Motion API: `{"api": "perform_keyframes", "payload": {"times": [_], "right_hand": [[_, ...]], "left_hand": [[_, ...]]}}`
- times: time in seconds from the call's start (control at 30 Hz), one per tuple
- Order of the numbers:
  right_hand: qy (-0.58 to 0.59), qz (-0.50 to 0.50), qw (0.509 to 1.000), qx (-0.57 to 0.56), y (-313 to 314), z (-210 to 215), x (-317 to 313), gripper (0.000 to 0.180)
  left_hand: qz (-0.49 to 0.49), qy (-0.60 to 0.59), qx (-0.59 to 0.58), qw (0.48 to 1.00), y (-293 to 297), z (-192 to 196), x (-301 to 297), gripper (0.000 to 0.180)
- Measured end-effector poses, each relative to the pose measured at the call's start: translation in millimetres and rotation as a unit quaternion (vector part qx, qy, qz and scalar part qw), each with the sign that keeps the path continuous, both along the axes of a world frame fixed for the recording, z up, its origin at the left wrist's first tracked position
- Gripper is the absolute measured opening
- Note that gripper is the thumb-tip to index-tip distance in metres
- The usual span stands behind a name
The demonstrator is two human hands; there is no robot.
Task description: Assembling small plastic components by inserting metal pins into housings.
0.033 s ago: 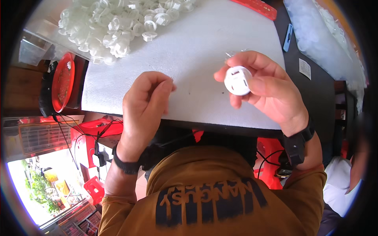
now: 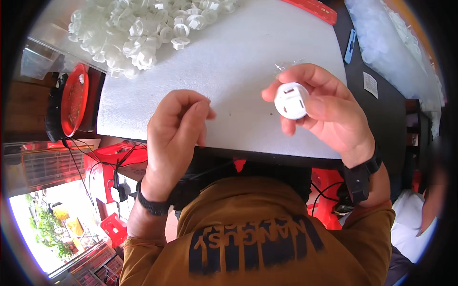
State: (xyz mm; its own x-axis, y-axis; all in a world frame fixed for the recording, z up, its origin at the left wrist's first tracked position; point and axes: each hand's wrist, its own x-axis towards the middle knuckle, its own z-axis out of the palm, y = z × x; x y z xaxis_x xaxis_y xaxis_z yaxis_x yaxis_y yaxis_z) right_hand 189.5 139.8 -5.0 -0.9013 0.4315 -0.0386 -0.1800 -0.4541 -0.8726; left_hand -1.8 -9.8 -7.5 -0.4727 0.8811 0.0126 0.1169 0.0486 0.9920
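My right hand (image 2: pixel 329 107) grips a round white plastic part (image 2: pixel 290 100) between thumb and fingers, above the right side of the white work surface (image 2: pixel 238 57). The part's face shows dark slots and a raised piece in the middle. Over the surface's near edge is my left hand (image 2: pixel 179 119), its thumb and forefinger pressed together. Something tiny may be at its fingertips, too small to name. Clear plastic scraps or thin bits (image 2: pixel 285 66) lie just beyond my right hand.
A heap of translucent white plastic parts (image 2: pixel 143 40) covers the far left. A red tray (image 2: pixel 75 100) stands at the left, a red plastic piece (image 2: pixel 312 9) at the far edge. To the right are a blue tool (image 2: pixel 350 46), a paper slip (image 2: pixel 370 85) and a big clear bag (image 2: pixel 391 52).
The right hand and the white part sit very slightly farther right and nearer. Both hands keep the same grip.
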Motion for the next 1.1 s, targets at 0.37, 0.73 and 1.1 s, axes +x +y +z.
{"api": "perform_keyframes", "payload": {"times": [0.37,0.73,1.1], "right_hand": [[0.016,-0.006,0.995,-0.094,4,-3,-3,0.046],[0.034,-0.019,0.993,-0.108,6,-8,-5,0.020],[-0.045,-0.061,0.994,-0.084,4,-1,-9,0.040]], "left_hand": [[-0.099,-0.325,0.055,0.939,6,2,20,0.013],[-0.102,-0.364,0.031,0.925,20,-2,15,0.015],[-0.108,-0.170,0.043,0.979,23,-5,12,0.017]]}}
